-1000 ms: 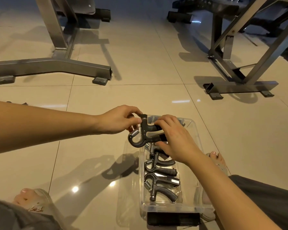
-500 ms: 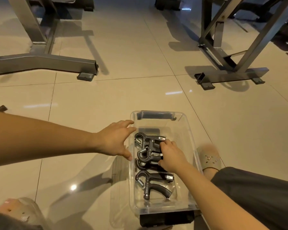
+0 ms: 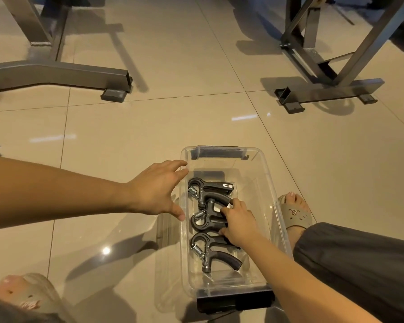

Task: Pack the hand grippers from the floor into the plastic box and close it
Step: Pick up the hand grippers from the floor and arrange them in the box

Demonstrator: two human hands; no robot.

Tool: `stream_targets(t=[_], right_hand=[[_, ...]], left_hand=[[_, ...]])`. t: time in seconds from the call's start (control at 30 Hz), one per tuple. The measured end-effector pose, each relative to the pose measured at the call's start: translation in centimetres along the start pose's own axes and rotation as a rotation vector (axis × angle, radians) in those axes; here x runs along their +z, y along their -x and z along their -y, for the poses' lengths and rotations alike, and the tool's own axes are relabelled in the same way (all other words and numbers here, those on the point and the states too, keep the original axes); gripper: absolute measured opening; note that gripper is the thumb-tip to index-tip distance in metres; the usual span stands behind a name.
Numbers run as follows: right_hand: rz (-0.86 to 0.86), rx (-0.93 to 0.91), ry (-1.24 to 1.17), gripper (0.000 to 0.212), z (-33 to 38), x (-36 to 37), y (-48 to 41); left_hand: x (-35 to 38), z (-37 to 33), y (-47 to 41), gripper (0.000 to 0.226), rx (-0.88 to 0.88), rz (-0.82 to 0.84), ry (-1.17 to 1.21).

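While left grip (image 3: 158,190) hovers spread, right grip (image 3: 237,223) seemingly pinches middle hand gripper (image 3: 205,221) inside plastic box (image 3: 274,201).

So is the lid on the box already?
No, the plastic box is open on top, with hand grippers showing inside and the right hand reaching in.

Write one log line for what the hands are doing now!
left hand: open, at plastic box left wall | right hand: inside box on middle hand gripper | lid: not on
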State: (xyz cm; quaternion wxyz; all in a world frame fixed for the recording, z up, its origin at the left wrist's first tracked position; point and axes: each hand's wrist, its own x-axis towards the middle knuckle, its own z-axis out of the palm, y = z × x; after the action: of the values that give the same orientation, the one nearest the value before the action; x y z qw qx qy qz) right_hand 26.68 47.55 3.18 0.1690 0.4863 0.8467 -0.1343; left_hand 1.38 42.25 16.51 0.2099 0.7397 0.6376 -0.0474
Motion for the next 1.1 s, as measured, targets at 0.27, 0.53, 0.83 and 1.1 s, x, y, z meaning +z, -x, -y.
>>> stream_targets(t=[0.27, 0.53, 0.83, 1.1], right_hand=[[-0.002, 0.047, -0.078, 0.062, 0.6, 0.3, -0.2], [0.033, 0.094, 0.009, 0.059, 1.8, -1.8, 0.1], [-0.339, 0.075, -0.265, 0.035, 6.7, -12.9, 2.9], [-0.410, -0.166, -0.298, 0.033, 19.2, -19.7, 8.1]], left_hand=[[0.1, 0.2, 0.0, 0.123, 0.006, 0.011, -0.005], [0.3, 0.9, 0.4, 0.121, 0.019, 0.033, -0.017], [-3.9, 3.9, 6.5, 0.076, -0.051, 0.033, 0.013], [-10.1, 9.4, 19.4, 0.054, -0.127, 0.108, 0.104]])
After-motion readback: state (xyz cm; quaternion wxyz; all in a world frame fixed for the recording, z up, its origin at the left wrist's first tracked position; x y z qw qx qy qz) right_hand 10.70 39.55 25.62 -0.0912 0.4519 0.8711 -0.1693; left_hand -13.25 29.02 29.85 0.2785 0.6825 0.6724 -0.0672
